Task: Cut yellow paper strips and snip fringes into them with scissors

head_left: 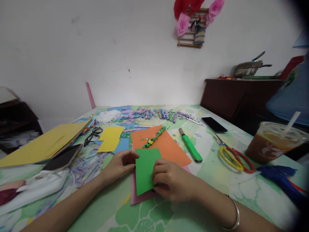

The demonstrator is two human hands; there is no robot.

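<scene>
Worktop (98, 209) below: left grip (120, 165) pinches green paper (145, 169) at ten o'clock; right grip (170, 180), closed on it at three, hides that edge.

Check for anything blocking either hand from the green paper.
Nothing visible blocks either one: the left hand is at the green paper's upper left edge, and the right hand holds its right side. The orange sheet lies beyond, not between.

On the desk (94, 212), right of the card (146, 167), are the cutter (191, 148), the scissors (230, 152), then the cup (265, 146); left of it, the glasses (91, 137); just behind it, the stick (154, 137); well behind and left, the string (108, 116).
</scene>
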